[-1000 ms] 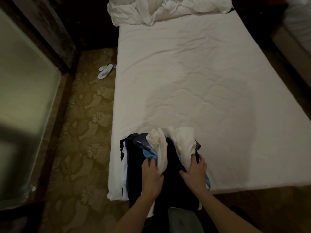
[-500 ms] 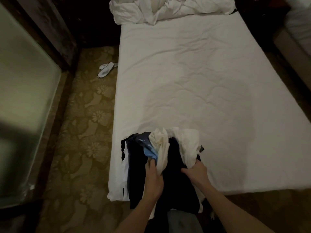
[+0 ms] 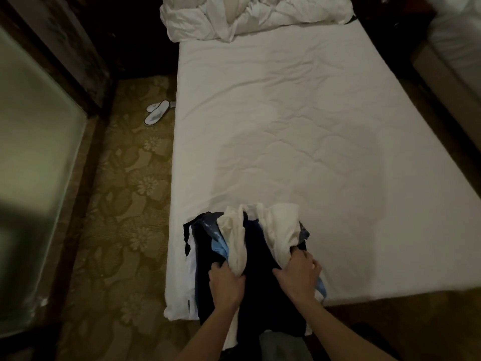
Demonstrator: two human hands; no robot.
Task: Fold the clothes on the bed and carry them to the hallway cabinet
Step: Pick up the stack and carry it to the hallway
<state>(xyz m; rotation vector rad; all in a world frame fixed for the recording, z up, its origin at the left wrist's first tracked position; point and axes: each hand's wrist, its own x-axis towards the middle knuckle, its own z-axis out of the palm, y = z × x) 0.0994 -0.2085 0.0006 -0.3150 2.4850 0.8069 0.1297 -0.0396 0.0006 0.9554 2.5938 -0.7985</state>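
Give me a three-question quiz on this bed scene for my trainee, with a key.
1. True or false: both hands grip cloth in the clothes pile.
2. Where do the slippers lie?
A. on the bed
B. on the carpet left of the bed
C. on the pile
3. Fill in: the crumpled duvet lies at the bed's ____ end, seen from the person.

Key
1. True: the left hand and right hand each grip a white garment.
2. B, on the carpet beside the bed.
3. far
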